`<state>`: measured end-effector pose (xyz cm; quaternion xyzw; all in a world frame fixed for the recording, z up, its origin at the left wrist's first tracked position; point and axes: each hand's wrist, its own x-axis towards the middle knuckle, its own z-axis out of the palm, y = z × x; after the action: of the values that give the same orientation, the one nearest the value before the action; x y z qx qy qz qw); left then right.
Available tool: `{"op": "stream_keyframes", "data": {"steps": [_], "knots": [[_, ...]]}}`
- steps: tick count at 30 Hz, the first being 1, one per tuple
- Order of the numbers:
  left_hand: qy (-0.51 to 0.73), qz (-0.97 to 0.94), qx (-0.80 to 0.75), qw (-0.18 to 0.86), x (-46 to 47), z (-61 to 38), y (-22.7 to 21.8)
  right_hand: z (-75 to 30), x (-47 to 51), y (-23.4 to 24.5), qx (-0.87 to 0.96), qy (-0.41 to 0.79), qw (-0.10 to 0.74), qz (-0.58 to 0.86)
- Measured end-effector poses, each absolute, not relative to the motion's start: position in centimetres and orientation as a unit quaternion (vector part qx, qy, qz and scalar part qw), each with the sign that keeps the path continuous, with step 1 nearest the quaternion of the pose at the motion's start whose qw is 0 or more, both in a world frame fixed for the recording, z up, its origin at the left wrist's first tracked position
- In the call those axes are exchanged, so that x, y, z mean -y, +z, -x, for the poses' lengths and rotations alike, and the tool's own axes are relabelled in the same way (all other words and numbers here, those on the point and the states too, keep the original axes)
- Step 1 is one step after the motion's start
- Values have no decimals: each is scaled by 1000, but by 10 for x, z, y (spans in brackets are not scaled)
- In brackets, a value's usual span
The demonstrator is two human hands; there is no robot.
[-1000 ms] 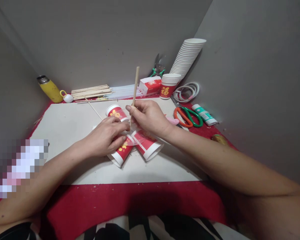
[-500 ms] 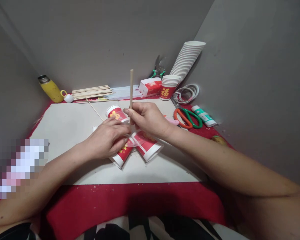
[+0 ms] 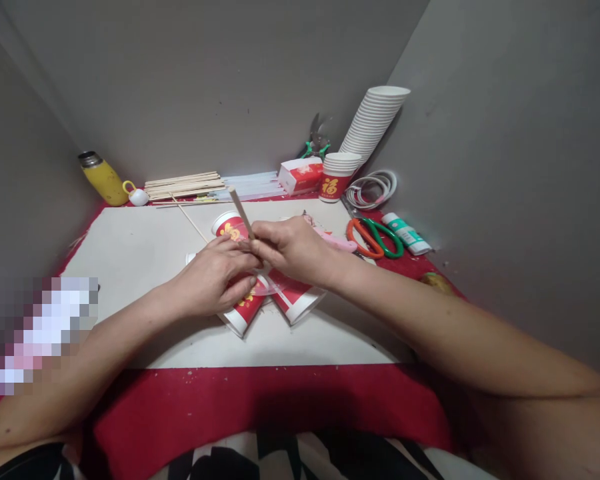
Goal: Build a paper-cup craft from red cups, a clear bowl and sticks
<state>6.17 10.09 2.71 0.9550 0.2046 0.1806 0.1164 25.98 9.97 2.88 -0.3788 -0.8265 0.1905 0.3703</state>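
Observation:
Several red and white paper cups [image 3: 240,310] lie joined in a cluster on the white board [image 3: 135,253]. My left hand [image 3: 213,277] rests curled over the cluster and presses it down. My right hand [image 3: 290,250] pinches a thin wooden stick [image 3: 242,212] that leans up and to the left, its lower end at the middle of the cups. One more cup [image 3: 230,225] of the cluster shows behind my fingers. A strip of clear tape seems to lie across the cups.
Along the back wall lie a yellow bottle [image 3: 103,179], a bundle of wooden sticks [image 3: 183,185], a red and white box [image 3: 300,175], stacked cups [image 3: 373,123], a wire coil [image 3: 373,189], scissors [image 3: 375,237] and a glue tube [image 3: 407,233]. Grey walls close in on both sides.
The stick in my right hand has tipped from nearly upright over to the left and sunk lower. My right hand has moved down toward the cups. My left hand has stayed put.

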Motion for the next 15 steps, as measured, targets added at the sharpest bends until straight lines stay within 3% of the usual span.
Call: {"op": "stream_keyframes", "data": {"steps": [6,11,15], "knots": [[213,-938,-212,171,-101,-58,31,-263,-98,29,801,180,391,415],[426,-817,-322,217,-109,-52,29,-267,-96,27,791,170,394,437],[524,-699,-392,288,-126,-48,19,-266,-97,25,779,172,405,446]]}}
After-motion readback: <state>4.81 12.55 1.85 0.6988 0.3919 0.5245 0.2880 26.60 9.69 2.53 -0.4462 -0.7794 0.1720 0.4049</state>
